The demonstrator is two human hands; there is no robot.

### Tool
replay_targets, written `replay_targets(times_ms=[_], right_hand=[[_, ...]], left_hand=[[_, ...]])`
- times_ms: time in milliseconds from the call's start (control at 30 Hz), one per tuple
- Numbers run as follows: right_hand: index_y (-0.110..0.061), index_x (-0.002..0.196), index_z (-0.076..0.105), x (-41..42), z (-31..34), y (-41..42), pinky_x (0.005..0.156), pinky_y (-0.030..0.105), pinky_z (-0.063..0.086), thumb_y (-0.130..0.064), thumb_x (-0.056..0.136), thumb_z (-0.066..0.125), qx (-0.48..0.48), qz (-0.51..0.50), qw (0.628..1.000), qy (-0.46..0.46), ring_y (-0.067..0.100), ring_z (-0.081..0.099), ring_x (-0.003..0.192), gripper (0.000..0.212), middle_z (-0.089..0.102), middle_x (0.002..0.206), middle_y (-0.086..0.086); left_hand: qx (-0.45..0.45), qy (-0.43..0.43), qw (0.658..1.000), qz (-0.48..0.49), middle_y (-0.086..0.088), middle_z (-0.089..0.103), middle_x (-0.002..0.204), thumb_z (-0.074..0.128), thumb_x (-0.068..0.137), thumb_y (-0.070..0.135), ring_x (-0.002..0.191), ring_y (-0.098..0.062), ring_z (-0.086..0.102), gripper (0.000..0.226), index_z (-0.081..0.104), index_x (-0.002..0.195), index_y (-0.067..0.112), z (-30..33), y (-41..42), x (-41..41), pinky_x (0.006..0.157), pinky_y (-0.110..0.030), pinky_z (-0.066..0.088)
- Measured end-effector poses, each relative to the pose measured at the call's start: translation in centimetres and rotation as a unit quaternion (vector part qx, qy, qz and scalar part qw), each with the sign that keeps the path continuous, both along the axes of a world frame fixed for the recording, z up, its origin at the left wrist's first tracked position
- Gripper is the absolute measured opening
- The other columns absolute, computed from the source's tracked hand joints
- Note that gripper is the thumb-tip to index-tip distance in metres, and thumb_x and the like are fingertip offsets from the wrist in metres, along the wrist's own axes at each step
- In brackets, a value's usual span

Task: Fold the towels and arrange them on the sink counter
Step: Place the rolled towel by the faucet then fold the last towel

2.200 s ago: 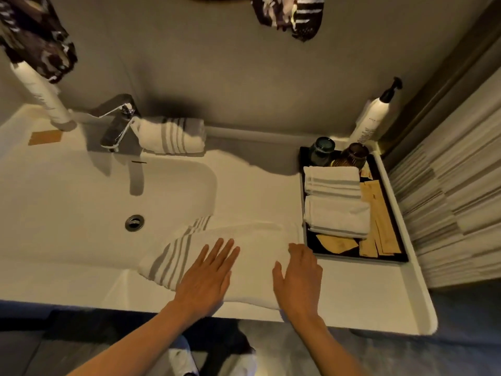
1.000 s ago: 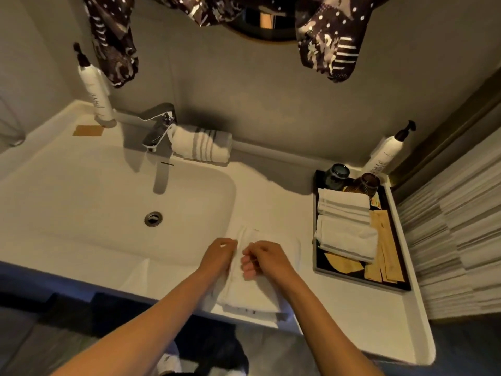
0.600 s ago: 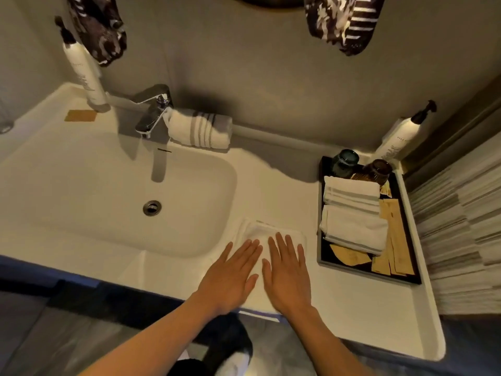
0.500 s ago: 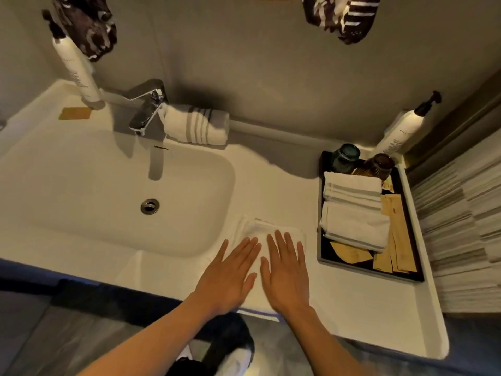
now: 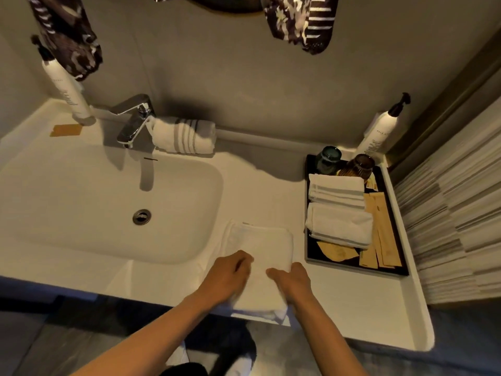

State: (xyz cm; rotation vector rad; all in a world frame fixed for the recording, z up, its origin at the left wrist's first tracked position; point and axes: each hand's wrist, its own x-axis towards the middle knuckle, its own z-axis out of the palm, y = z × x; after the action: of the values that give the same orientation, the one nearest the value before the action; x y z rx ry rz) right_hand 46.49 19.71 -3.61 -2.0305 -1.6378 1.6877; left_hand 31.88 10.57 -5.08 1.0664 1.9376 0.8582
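A white towel (image 5: 260,248), folded to a narrow stack, lies on the sink counter (image 5: 271,191) at the front edge, right of the basin. My left hand (image 5: 227,275) curls over its near left side and my right hand (image 5: 292,280) grips its near right side. Its near end hangs slightly past the counter's edge. A rolled striped towel (image 5: 184,135) rests beside the faucet (image 5: 132,120). Two folded white towels (image 5: 337,210) sit in the black tray (image 5: 307,240) on the right.
The basin (image 5: 81,202) with its drain fills the left. Pump bottles stand at the back left (image 5: 65,88) and back right (image 5: 379,131). Two dark cups (image 5: 343,161) and brown paper packets (image 5: 379,234) share the tray. Patterned cloths hang on the wall. A striped curtain borders the right.
The long striped towel was folded to a compact stack. My hands, flat on it half a second ago, have curled and slid back to its near sides.
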Motion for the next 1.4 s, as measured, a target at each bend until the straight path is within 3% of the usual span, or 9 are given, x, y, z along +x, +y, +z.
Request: replay_targets(times_ms=[267, 433, 533, 667, 767, 967, 1033, 1200, 1400], right_hand=[[-0.012, 0.144, 0.026, -6.2, 3.1, -3.7, 0.087, 0.039, 0.05, -0.029, 0.09, 0.063, 0.226, 0.216, 0.938, -0.148, 0.027, 0.059, 0.109, 0.067, 0.052, 0.126, 0.008], [0.003, 0.138, 0.044, -7.7, 2.2, -8.3, 0.082, 0.039, 0.053, -0.027, 0.071, 0.076, 0.35, 0.317, 0.859, -0.197, 0.028, 0.059, 0.097, 0.081, 0.059, 0.119, 0.015], [0.0, 0.119, 0.063, -6.3, 2.1, -9.9, 0.069, 0.039, 0.055, -0.034, 0.045, 0.086, 0.407, 0.358, 0.823, -0.172, 0.027, 0.059, 0.078, 0.085, 0.064, 0.095, 0.011], [-0.001, 0.121, 0.065, -5.5, 0.6, -11.2, 0.086, 0.053, 0.054, -0.043, 0.04, 0.09, 0.426, 0.424, 0.781, -0.169, 0.034, 0.064, 0.1, 0.095, 0.067, 0.114, 0.016], [0.005, 0.126, 0.061, -5.4, -1.1, -12.9, 0.105, 0.06, 0.035, -0.047, 0.047, 0.09, 0.41, 0.496, 0.745, -0.177, 0.037, 0.055, 0.126, 0.099, 0.059, 0.132, 0.024], [0.018, 0.142, -0.01, -6.7, -1.2, -13.9, 0.107, 0.063, -0.018, -0.038, 0.103, 0.035, 0.412, 0.621, 0.611, -0.266, 0.053, -0.021, 0.138, 0.082, -0.009, 0.154, 0.037], [0.011, 0.149, 0.015, -6.4, -0.5, -13.4, 0.115, 0.059, -0.015, -0.043, 0.101, 0.032, 0.421, 0.608, 0.653, -0.164, 0.042, -0.005, 0.149, 0.074, 0.008, 0.159, 0.029], [-0.03, 0.127, 0.052, -4.5, 1.9, -8.5, 0.109, 0.028, 0.039, -0.047, 0.097, 0.038, 0.275, 0.191, 0.937, 0.099, 0.013, 0.051, 0.124, 0.036, 0.053, 0.132, -0.01], [-0.016, 0.121, 0.05, -5.9, -0.8, -6.4, 0.085, 0.033, 0.054, -0.065, 0.065, 0.075, -0.067, 0.025, 0.995, 0.072, 0.016, 0.061, 0.096, 0.079, 0.059, 0.11, -0.003]], left_hand=[[-0.131, -0.252, 0.956, 0.074, -0.004, 0.076, 0.099, 0.05, 0.071, 0.087, 0.092, -0.019, 0.071, 0.079, 0.072, 0.105, 0.019, 2.2, 2.8, -1.2, 0.092, -0.032, 0.053], [-0.204, -0.362, 0.908, 0.053, -0.01, 0.072, 0.115, 0.07, 0.078, 0.057, 0.107, -0.024, 0.068, 0.068, 0.062, 0.125, 0.009, 2.2, 2.6, -4.5, 0.102, -0.039, 0.049], [-0.203, -0.247, 0.947, 0.041, -0.006, 0.071, 0.11, 0.069, 0.082, 0.055, 0.099, -0.021, 0.068, 0.06, 0.061, 0.121, 0.01, 2.4, 2.9, -5.8, 0.087, -0.032, 0.055], [-0.184, 0.094, 0.977, 0.044, 0.002, 0.066, 0.089, 0.067, 0.069, 0.075, 0.08, -0.016, 0.063, 0.061, 0.061, 0.091, 0.019, 2.7, 2.4, -6.4, 0.061, -0.028, 0.043], [-0.225, 0.086, 0.968, 0.073, -0.002, 0.063, 0.092, 0.068, 0.07, 0.074, 0.083, -0.021, 0.058, 0.075, 0.059, 0.106, 0.009, 2.0, 1.4, -7.2, 0.061, -0.028, 0.038], [-0.244, 0.032, 0.966, 0.084, -0.019, 0.072, 0.104, 0.068, 0.072, 0.073, 0.092, -0.031, 0.068, 0.087, 0.065, 0.108, -0.006, 0.3, 1.1, -8.4, 0.058, -0.026, 0.038], [-0.248, 0.028, 0.964, 0.09, -0.02, 0.072, 0.103, 0.067, 0.073, 0.072, 0.086, -0.03, 0.068, 0.083, 0.067, 0.102, -0.006, 0.5, 1.0, -8.3, 0.058, -0.027, 0.039], [-0.262, 0.05, 0.961, 0.075, -0.018, 0.072, 0.104, 0.063, 0.076, 0.073, 0.096, -0.031, 0.067, 0.082, 0.068, 0.104, -0.004, 0.6, 1.4, -8.1, 0.067, -0.029, 0.041], [-0.249, 0.068, 0.96, 0.109, 0.0, 0.057, 0.061, 0.065, 0.074, 0.073, 0.074, -0.025, 0.064, 0.062, 0.05, 0.06, 0.015, 1.3, 1.2, -7.4, 0.06, -0.031, 0.041]])
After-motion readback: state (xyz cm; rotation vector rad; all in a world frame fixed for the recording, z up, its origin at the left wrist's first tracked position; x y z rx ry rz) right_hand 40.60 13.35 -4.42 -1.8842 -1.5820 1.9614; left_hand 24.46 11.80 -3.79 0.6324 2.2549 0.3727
